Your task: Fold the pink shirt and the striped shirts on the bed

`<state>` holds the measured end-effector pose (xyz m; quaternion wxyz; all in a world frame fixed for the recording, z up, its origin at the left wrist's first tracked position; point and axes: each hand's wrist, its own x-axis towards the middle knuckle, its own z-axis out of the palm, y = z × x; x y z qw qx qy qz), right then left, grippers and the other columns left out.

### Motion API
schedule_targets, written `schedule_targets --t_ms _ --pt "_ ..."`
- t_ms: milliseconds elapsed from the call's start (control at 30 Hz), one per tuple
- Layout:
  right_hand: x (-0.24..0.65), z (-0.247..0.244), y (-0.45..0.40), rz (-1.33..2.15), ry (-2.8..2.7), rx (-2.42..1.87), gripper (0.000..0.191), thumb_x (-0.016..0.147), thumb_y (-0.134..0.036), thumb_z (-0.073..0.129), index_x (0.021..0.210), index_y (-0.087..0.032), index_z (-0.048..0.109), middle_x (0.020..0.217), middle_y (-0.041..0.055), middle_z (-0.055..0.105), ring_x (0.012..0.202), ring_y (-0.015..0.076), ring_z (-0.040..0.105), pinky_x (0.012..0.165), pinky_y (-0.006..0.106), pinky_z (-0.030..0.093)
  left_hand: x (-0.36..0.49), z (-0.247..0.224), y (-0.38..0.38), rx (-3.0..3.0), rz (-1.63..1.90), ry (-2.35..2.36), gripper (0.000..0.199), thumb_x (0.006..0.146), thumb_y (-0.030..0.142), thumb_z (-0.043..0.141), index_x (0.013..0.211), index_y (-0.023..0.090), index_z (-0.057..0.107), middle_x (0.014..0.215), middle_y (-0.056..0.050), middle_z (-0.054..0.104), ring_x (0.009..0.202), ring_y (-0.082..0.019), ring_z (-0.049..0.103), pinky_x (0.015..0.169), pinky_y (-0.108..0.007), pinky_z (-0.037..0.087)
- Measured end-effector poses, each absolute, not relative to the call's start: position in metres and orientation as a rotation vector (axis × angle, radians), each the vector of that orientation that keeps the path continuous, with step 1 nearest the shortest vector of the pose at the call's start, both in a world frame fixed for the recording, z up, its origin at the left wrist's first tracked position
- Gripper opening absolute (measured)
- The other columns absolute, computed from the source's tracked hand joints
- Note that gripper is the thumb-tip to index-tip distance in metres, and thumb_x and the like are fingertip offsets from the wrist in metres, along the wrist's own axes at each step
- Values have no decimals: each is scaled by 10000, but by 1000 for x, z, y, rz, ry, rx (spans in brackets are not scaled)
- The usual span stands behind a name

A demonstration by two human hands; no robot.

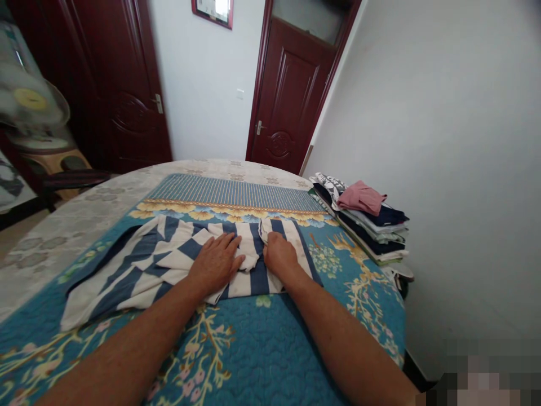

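A blue and white striped garment (pixel 139 265) lies spread lengthwise across the teal floral quilted cloth (pixel 262 349). My left hand (pixel 217 259) rests flat on its middle, palm down, with the fingers stretched out. To the right of it, my right hand (pixel 279 254) is closed, its fingers pinching a bunched fold of the same garment. The garment's right end lies flat in wide stripes, while its left part is wrinkled, with a dark blue edge at the far left.
At the table's right edge, against the wall, stands a stack of folded clothes (pixel 376 225) with a pink piece (pixel 361 197) on top. A patterned tablecloth (pixel 51 231) shows beyond the quilt. A fan (pixel 34 101) stands at the far left, near a dark red door (pixel 114 84).
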<state>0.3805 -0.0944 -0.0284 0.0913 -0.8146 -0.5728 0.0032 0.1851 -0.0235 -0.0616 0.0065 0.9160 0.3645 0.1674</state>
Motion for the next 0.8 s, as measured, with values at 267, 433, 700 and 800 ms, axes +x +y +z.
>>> schedule_targets --t_ms 267,433,700,800 --pt "381 -11 -103 5 -1707 -2382 272 1069 -296 488 1251 -151 629 1265 195 709 1093 306 727 929 402 533 185 -61 -25 2870 523 1141 571 1075 456 459 1570 191 564 1639 -178 539 1515 -353 494 1259 -573 333" --pt "365 -17 -99 -2 -1744 -2318 283 1062 -318 502 1260 -161 630 1231 171 719 1054 283 722 898 373 532 185 -60 -27 2857 518 1139 579 1073 449 460 1575 177 559 1637 -184 540 1521 -358 488 1261 -581 330" --pt "390 -13 -98 258 -1722 -1890 339 1100 -387 448 1095 -206 735 1076 78 774 1033 214 717 935 307 517 182 -57 -26 2848 587 1121 595 1078 439 472 1618 191 504 1672 -168 501 1551 -353 450 1269 -584 335" --pt "426 -5 -102 81 -1583 -1862 375 1095 -304 387 1225 -199 722 1162 87 777 1116 217 710 1018 325 514 185 -49 -35 2895 733 959 612 1092 457 455 1667 247 439 1745 -124 399 1631 -332 314 1309 -592 264"
